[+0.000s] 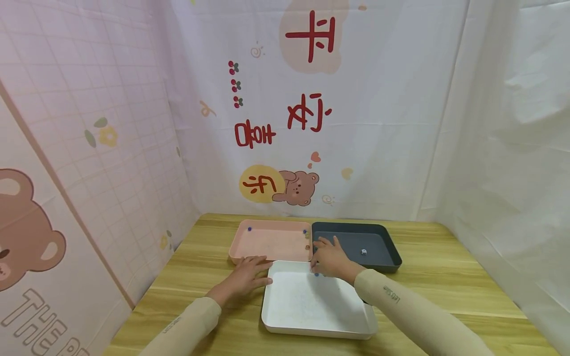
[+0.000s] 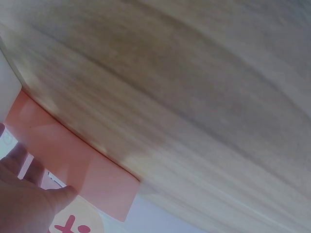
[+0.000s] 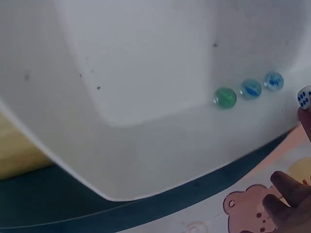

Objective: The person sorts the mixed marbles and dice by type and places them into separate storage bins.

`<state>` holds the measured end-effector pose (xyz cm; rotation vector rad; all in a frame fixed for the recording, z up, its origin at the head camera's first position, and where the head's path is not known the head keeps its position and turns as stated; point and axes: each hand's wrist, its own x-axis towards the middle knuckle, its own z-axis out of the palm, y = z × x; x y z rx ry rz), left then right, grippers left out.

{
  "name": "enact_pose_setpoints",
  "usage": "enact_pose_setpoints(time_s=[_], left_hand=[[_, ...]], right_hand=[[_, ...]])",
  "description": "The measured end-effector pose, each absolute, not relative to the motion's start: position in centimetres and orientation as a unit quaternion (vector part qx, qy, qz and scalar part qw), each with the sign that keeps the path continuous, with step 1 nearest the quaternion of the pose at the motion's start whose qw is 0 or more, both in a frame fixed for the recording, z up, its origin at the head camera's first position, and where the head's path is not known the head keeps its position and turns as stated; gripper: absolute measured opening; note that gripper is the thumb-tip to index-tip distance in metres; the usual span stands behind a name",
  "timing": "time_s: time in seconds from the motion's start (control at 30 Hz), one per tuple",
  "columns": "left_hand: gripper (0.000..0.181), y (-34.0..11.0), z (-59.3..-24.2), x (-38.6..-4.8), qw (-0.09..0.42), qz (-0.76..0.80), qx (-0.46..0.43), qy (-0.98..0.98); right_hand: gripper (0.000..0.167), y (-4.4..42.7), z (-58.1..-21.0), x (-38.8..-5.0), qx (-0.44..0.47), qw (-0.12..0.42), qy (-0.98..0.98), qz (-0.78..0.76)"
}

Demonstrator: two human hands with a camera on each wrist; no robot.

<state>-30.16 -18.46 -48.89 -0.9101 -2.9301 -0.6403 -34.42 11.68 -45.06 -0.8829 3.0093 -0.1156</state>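
My right hand [image 1: 331,259] reaches over the far edge of the white tray [image 1: 307,301]. In the right wrist view a white die with blue dots [image 3: 304,98] sits at its fingertip, apparently pinched; the second finger there is out of frame. Beside the die, along the tray's far wall, lie a green marble [image 3: 225,98] and two clear-blue marbles, one middle [image 3: 250,89] and one nearer the die [image 3: 273,81]. My left hand [image 1: 245,278] has its fingers extended at the white tray's far left corner, close to the near rim of the pink tray [image 1: 271,242], and grips nothing visible.
Right of the pink tray stands a dark tray [image 1: 343,242] holding a die [image 1: 363,252]. Inside the pink tray are a blue marble [image 1: 250,229] at left, another blue marble [image 1: 305,231] at right and an orange piece [image 1: 307,247]. Fabric walls surround the wooden table [image 1: 445,282].
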Motion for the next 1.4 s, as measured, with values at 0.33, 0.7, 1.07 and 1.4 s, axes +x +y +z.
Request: enact_pose_setpoints(time_s=[0.33, 0.7, 1.07, 1.4], left_hand=[[0.062, -18.5, -48.7, -30.0, 0.005, -0.206, -0.295, -0.933], [0.061, -18.5, -48.9, -30.2, 0.004, -0.204, -0.291, -0.935], [0.062, -18.5, -48.8, -30.1, 0.005, -0.208, -0.292, -0.933], [0.059, -18.4, -48.4, -29.8, 0.009, -0.21, -0.304, -0.929]], right_hand=[[0.008, 13.8, -43.3, -36.3, -0.247, -0.012, 0.963, -0.108], [0.008, 17.8, -43.1, -38.9, -0.171, -0.033, 0.98, -0.093], [0.014, 22.2, -44.0, -39.6, -0.134, -0.047, 0.984, -0.106], [0.012, 23.7, -45.4, -39.5, -0.122, -0.042, 0.987, -0.092]])
